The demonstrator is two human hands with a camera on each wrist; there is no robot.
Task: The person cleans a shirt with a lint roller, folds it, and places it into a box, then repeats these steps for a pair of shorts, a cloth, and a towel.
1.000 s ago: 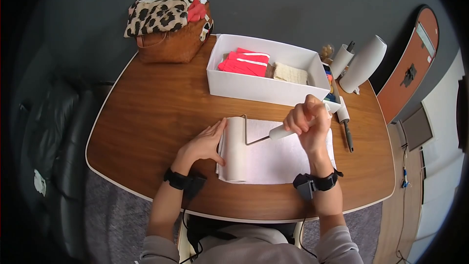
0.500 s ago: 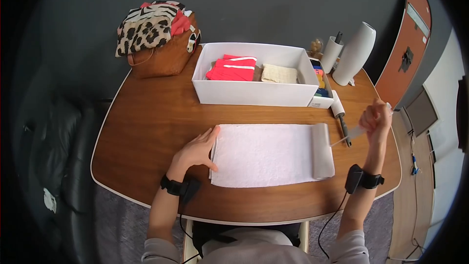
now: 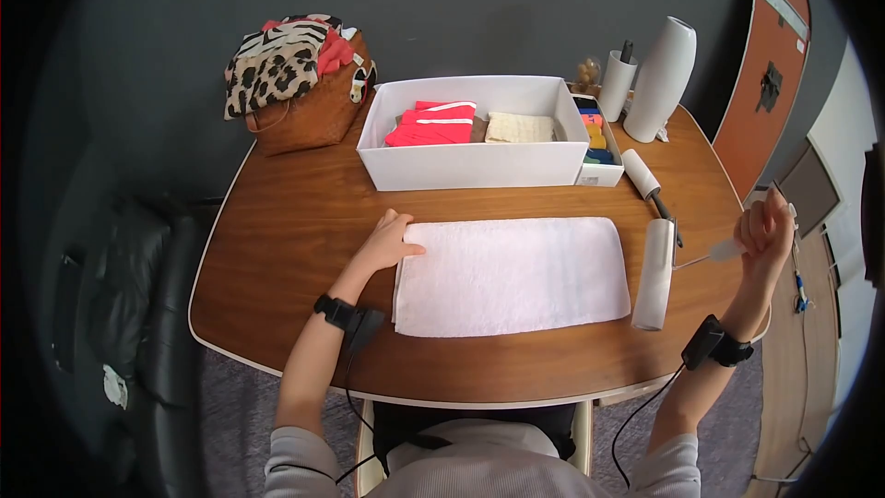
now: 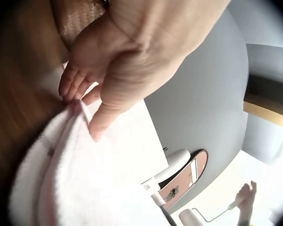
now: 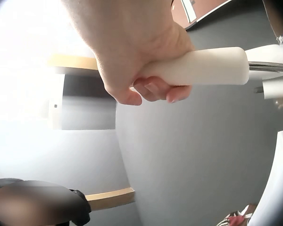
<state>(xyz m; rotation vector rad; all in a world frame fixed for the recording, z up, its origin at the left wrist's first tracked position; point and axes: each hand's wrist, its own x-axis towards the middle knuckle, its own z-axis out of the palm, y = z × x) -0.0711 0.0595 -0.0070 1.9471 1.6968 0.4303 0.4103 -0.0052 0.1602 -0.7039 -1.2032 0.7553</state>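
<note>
A folded white towel (image 3: 512, 277) lies flat on the table in front of me. At its far left corner my left hand (image 3: 385, 242) pinches the edge, thumb on top; the left wrist view shows the towel's layers (image 4: 61, 155) beside the fingers. My right hand (image 3: 765, 232), out past the towel's right side, grips the white handle (image 5: 203, 67) of a large lint roller. The white roll (image 3: 654, 275) of that lint roller is just right of the towel, joined to the handle by a bent metal rod.
Behind the towel stands a white box (image 3: 479, 171) with red and cream folded cloths. Beside it are a small box of colourful items (image 3: 601, 169), a smaller lint roller (image 3: 643, 175) and a white vase (image 3: 661, 78). A brown bag (image 3: 304, 124) topped with patterned cloth sits back left.
The right hand has swept the lint roller from the towel's left end rightward and off its right edge. The left hand has shifted from the left side to the far left corner.
</note>
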